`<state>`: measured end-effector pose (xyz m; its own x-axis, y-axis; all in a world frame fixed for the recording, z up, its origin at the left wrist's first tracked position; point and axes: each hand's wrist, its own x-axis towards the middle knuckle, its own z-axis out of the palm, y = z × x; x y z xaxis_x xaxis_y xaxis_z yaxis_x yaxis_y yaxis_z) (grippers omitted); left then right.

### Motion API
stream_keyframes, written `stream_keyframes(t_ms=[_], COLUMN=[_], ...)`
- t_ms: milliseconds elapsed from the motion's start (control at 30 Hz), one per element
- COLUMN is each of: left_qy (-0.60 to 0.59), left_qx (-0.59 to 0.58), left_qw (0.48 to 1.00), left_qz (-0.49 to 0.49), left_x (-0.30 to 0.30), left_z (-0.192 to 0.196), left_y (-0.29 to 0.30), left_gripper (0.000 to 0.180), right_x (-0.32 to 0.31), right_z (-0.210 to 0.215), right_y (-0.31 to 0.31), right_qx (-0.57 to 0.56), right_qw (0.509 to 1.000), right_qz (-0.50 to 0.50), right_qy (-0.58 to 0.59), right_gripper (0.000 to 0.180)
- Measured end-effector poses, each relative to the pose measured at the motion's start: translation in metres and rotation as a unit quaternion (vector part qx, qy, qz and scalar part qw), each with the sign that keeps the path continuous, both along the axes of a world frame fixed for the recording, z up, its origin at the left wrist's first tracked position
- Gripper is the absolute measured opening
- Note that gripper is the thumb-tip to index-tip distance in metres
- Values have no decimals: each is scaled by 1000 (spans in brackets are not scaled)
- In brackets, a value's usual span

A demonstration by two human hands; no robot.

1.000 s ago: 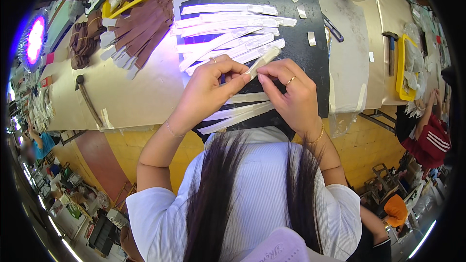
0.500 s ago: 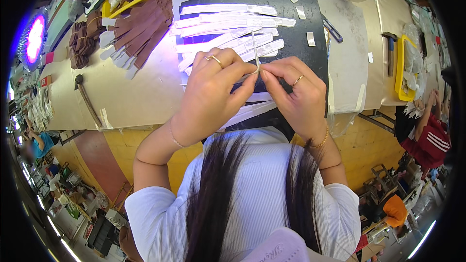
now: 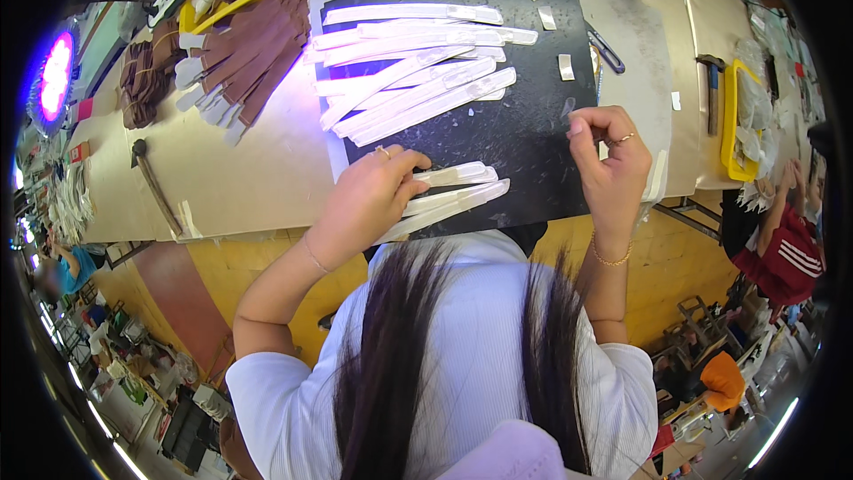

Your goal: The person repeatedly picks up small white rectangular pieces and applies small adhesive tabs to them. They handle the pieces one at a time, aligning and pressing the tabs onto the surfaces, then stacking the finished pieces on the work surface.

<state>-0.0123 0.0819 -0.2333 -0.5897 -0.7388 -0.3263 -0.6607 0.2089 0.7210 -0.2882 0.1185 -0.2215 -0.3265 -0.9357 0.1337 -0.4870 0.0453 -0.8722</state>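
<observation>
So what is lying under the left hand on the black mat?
The left hand rests on a few pale strips that lie on the black mat. Their right ends stick out past the fingers; their left parts are covered by the hand.

One fisheye camera on the person's head is looking steeply down and forward, close over the hair and both forearms. It is taking in the black mat (image 3: pixel 524 124) on the workbench (image 3: pixel 249 169), with edges bending toward the rim
</observation>
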Motion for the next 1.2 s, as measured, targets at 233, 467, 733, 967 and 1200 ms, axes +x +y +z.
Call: stream_keyframes(t_ms=[233, 467, 733, 967, 1200], left_qy=[4, -6, 29, 14, 42], left_qx=[-155, -184, -250, -236, -191], left_qw=[988, 983, 967, 971, 979], left_qz=[2, -14, 25, 44, 58], left_x=[-4, -11, -37, -49, -53], left_z=[-17, -17, -13, -24, -25], left_y=[16, -4, -48, -47, -46], left_gripper=[17, 18, 29, 23, 16], right_x=[11, 10, 8, 7, 22], right_z=[2, -5, -18, -33, -34], right_y=[2, 4, 4, -5, -16], right_qx=[14, -2, 69, 104, 100], right_qw=[1000, 1000, 987, 923, 899], right_qz=[22, 16, 21, 69, 71], right_qy=[-4, -19, -144, -363, -419], right_gripper=[4, 5, 5, 6, 9])
